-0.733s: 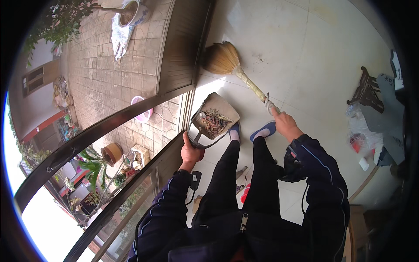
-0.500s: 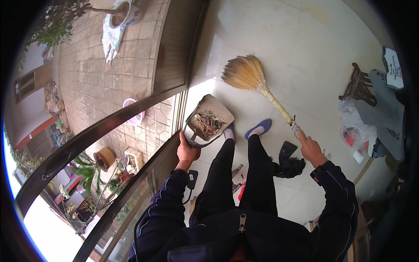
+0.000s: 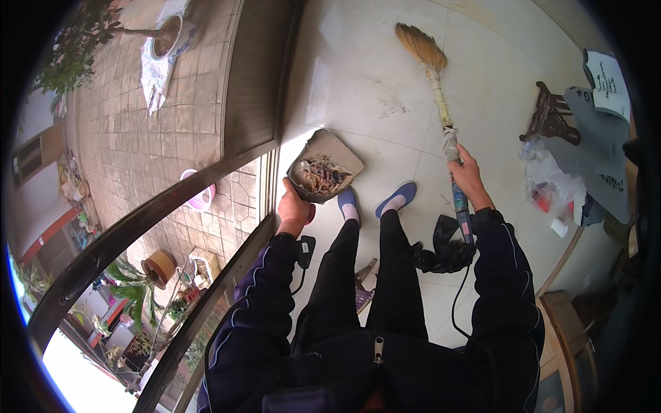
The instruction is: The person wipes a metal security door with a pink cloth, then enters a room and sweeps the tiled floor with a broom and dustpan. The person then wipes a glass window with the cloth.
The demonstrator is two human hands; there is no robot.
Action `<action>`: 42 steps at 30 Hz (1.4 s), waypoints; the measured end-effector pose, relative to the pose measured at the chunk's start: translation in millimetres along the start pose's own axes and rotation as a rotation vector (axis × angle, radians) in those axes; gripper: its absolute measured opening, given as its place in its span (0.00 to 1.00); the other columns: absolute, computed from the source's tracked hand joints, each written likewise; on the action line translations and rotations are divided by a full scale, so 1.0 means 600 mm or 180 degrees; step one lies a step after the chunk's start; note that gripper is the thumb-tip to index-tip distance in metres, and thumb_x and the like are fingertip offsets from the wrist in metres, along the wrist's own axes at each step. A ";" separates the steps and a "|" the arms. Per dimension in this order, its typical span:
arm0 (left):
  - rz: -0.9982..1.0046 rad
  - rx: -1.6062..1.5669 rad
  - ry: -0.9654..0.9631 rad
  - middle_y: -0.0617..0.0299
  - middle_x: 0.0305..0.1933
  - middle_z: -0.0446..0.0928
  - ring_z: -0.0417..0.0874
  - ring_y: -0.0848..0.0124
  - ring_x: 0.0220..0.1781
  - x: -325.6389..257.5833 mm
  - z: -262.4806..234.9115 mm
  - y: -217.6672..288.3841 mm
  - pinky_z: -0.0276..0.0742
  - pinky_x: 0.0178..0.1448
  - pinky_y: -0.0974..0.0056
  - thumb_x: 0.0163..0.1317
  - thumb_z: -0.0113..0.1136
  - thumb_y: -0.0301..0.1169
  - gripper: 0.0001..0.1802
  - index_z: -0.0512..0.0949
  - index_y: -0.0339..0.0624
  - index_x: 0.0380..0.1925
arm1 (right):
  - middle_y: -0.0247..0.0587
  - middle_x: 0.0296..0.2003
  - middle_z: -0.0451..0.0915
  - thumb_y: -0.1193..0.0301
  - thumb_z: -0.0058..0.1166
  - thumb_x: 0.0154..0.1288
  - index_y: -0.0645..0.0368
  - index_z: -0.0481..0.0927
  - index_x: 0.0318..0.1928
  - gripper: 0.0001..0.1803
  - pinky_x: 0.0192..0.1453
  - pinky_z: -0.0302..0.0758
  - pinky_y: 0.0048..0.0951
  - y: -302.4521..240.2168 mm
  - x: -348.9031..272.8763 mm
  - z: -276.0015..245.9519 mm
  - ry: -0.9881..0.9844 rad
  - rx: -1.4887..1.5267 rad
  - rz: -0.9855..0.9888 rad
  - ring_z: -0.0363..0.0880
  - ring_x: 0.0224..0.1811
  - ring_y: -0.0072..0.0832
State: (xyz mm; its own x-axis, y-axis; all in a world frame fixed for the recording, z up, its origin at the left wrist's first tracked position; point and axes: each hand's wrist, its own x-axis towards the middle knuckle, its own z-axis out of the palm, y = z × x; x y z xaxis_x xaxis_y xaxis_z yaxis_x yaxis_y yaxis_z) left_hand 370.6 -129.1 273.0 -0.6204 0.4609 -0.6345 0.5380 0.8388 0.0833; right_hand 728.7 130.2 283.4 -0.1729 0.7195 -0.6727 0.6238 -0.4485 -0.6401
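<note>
My left hand grips a dustpan beside the doorway, above the floor or close to it; I cannot tell how high. Dry leaves and debris lie in its pan. My right hand is wrapped round the handle of a straw broom, whose bristles point away from me at the far side. The broom's handle is bound with pale wrapping, and its lower end is dark. Some dark scattered specks show on the tiles between the broom and the dustpan.
An open sliding door frame borders a paved yard on the left, with potted plants outside. Near my feet lies a black bag. To the right are a dark wooden stand, a clear plastic bag and a grey mat.
The broom has swung farther away and more upright, with its bristles lifted off toward the far side. My right hand has moved up and left. The dustpan has shifted slightly left and away.
</note>
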 end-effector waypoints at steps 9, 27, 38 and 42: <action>0.0131 -0.0048 -0.0161 0.47 0.36 0.80 0.82 0.50 0.39 0.020 0.043 0.054 0.78 0.43 0.53 0.46 0.65 0.34 0.50 0.46 0.34 0.65 | 0.42 0.23 0.76 0.76 0.52 0.58 0.51 0.55 0.70 0.39 0.20 0.73 0.29 0.074 -0.249 0.114 -0.0793 0.2121 0.1596 0.74 0.17 0.26; 0.0033 0.0035 -0.0138 0.47 0.35 0.81 0.83 0.50 0.38 0.023 0.048 -0.007 0.78 0.41 0.52 0.51 0.62 0.39 0.48 0.46 0.38 0.66 | 0.39 0.25 0.77 0.77 0.50 0.58 0.57 0.57 0.69 0.36 0.24 0.72 0.26 -0.015 -0.298 -0.013 -0.0930 0.0282 0.0087 0.74 0.20 0.22; -0.0237 -0.0266 -0.0081 0.47 0.34 0.81 0.83 0.49 0.38 0.034 0.044 -0.020 0.79 0.42 0.52 0.46 0.67 0.36 0.47 0.50 0.40 0.62 | 0.39 0.25 0.77 0.75 0.54 0.56 0.62 0.57 0.68 0.38 0.23 0.73 0.27 0.076 -0.291 0.159 -0.1622 0.0565 0.1207 0.75 0.18 0.23; -0.0192 -0.0139 -0.0089 0.47 0.36 0.81 0.83 0.50 0.39 0.034 0.045 -0.046 0.79 0.42 0.53 0.46 0.68 0.38 0.47 0.51 0.40 0.62 | 0.38 0.25 0.75 0.77 0.52 0.57 0.56 0.55 0.70 0.39 0.23 0.73 0.27 0.063 -0.404 0.114 -0.1954 0.1098 0.1601 0.74 0.20 0.23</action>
State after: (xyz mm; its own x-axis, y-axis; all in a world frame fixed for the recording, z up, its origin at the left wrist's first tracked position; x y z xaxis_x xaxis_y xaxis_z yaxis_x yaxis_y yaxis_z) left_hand 358.7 -150.7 237.1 -0.6345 0.4014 -0.6605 0.4743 0.8770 0.0773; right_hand 742.2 -97.4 396.9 -0.3814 0.0233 -0.9241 0.4878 -0.8441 -0.2227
